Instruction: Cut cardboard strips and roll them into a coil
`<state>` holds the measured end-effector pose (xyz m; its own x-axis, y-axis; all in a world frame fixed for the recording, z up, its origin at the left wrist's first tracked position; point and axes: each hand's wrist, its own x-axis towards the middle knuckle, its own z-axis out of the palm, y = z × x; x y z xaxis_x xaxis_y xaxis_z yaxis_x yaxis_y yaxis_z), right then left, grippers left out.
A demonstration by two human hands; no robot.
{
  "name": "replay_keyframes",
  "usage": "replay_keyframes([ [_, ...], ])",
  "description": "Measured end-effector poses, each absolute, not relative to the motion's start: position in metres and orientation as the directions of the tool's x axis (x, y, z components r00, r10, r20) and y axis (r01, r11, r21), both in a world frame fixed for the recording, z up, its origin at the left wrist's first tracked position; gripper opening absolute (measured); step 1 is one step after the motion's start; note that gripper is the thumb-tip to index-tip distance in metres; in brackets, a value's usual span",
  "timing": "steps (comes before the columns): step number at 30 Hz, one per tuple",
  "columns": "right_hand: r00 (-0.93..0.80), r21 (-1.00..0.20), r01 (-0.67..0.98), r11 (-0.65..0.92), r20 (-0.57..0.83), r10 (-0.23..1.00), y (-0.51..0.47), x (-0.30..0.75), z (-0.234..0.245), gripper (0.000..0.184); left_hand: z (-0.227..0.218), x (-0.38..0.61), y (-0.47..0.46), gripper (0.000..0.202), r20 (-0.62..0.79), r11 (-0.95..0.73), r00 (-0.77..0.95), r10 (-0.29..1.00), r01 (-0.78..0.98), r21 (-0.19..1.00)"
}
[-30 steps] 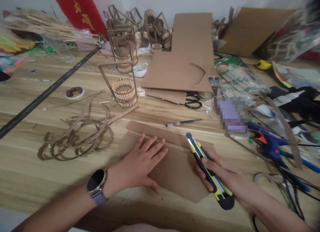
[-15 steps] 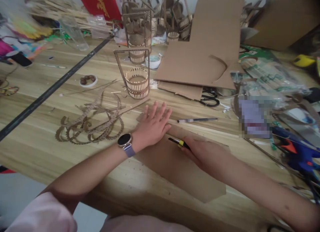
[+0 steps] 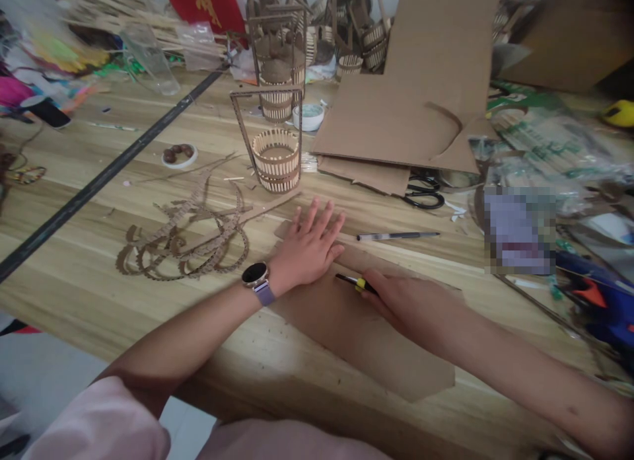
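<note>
A flat piece of brown cardboard [image 3: 366, 341] lies on the wooden table in front of me. My left hand [image 3: 310, 248] rests flat on its far left part, fingers spread. Wrapped in my right hand [image 3: 396, 298] is a utility knife [image 3: 360, 285] with a black and yellow body; its blade end points left, low over the cardboard beside my left hand. Whether the tip touches the board I cannot tell. Just beyond the cardboard lies a pen [image 3: 399, 236]. Left of my left hand is a tangle of curled cardboard strips [image 3: 198, 242].
A small slatted bucket with a tall handle [image 3: 277, 159] stands ahead, more behind it. Large cardboard sheets [image 3: 401, 123] and black-handled scissors [image 3: 423, 194] lie at the back right. A long dark bar [image 3: 119, 162] crosses the left side. A blue glue gun [image 3: 609, 308] lies right.
The whole view has shifted slightly, moving things a little to the right. Both hands keep nearly the same place on the cardboard, with the knife still in my right hand.
</note>
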<state>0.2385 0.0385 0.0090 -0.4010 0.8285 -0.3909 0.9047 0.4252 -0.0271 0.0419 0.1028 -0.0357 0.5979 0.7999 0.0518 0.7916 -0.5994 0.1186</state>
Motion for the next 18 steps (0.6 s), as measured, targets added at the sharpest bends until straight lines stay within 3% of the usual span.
replay_keyframes([
  [11,-0.335,0.067,0.896,0.439,-0.547,0.767,0.041,0.224,0.025,0.026,-0.041,0.044,0.104,0.060,0.088,-0.603,0.597,0.797,0.793,0.084],
  [18,-0.332,0.138,0.839,0.527,-0.637,0.696,0.047,0.207,0.047,0.038,-0.041,0.044,0.103,0.060,0.087,-0.594,0.588,0.804,0.801,0.079],
])
